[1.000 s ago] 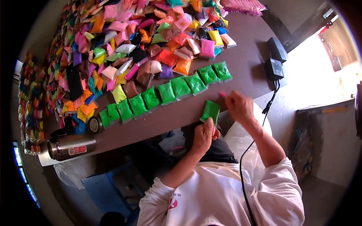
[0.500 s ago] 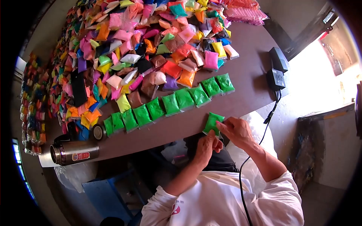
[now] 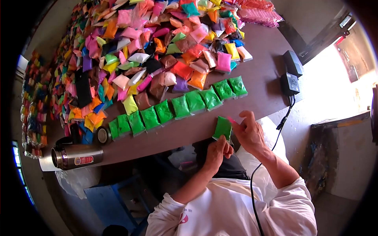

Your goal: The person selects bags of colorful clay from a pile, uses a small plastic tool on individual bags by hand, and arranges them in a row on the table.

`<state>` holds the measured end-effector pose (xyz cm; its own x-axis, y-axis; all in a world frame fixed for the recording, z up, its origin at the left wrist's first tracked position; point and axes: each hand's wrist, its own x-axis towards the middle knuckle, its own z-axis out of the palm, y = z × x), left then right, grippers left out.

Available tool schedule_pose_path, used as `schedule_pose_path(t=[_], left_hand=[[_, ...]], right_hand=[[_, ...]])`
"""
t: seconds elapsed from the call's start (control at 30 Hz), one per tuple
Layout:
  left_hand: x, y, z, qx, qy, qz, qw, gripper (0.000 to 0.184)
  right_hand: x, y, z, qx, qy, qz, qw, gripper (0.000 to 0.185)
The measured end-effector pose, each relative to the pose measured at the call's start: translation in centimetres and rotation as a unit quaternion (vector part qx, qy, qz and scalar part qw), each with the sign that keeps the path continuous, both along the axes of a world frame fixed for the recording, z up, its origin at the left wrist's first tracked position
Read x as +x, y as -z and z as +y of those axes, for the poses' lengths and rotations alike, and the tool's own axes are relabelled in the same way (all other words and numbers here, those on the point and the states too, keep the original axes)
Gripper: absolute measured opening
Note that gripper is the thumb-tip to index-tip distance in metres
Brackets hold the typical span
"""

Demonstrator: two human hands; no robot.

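My left hand (image 3: 219,153) pinches the lower edge of a small clear bag filled with green material (image 3: 223,126), held just off the table's front edge. Close by on its right is my right hand (image 3: 251,137), its fingers apart and curled. One of its fingertips, pink at the end, is beside the bag's upper right corner; whether the pink is something on the finger I cannot make out. Beyond both hands, several similar green bags (image 3: 180,107) lie side by side in a slanting row on the brown table (image 3: 260,92).
Heaped small bags of many colours (image 3: 157,51) cover the table's far left. A steel flask (image 3: 78,156) lies at the left edge near its round lid (image 3: 103,135). At right, a black device (image 3: 290,83) trails a cable (image 3: 278,135) past my right arm. A dark phone-like slab (image 3: 83,90) rests on the heap.
My right hand has drawn back from the face of the green bag, with its index finger raised. The left hand still holds the bag in nearly the same spot.
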<state>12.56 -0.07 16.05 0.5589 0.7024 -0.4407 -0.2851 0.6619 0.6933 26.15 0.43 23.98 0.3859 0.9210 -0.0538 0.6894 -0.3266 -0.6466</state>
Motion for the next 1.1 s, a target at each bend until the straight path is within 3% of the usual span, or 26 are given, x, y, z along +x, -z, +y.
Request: schedule_pose_path(t=[0.1,0.2,0.3,0.4,0.63,0.83,0.9,0.93,1.0,1.1], left_hand=[[0.1,0.5,0.0,0.022,-0.025,0.007,0.999,0.055],[0.2,0.1,0.1,0.014,-0.025,-0.005,1.0,0.055],[0.2,0.0,0.2,0.017,-0.028,0.0,0.999,0.056],[0.1,0.2,0.2,0.026,-0.021,0.007,0.999,0.056],[0.1,0.4,0.3,0.038,-0.023,0.002,0.999,0.056],[0.5,-0.4,1.0,0.056,-0.041,0.027,0.997,0.056],[0.5,0.0,1.1,0.071,-0.031,0.023,0.997,0.051],[0.4,0.1,0.8,0.074,-0.036,0.025,0.996,0.051],[0.1,0.4,0.3,0.066,-0.048,0.037,0.996,0.051],[-0.4,0.4,-0.2,0.079,-0.036,0.048,0.995,0.051]], right_hand=[[0.7,1.0,-0.6,0.058,-0.051,0.021,0.997,0.022],[0.2,0.6,-0.8,0.039,-0.137,0.009,0.99,0.022],[0.7,0.4,-0.3,-0.009,-0.171,-0.053,0.984,0.025],[1.0,0.3,0.3,0.013,-0.192,-0.049,0.98,0.021],[1.1,1.0,0.5,0.028,-0.166,-0.035,0.985,0.018],[1.7,2.4,1.7,0.025,-0.114,-0.12,0.986,0.016],[2.4,3.0,1.9,0.093,-0.072,-0.139,0.983,0.017],[2.9,2.8,2.1,0.07,-0.032,-0.18,0.981,0.018],[4.0,0.9,2.5,0.03,-0.027,-0.139,0.99,0.018],[1.9,-0.6,0.9,0.077,-0.104,-0.096,0.987,0.02]])
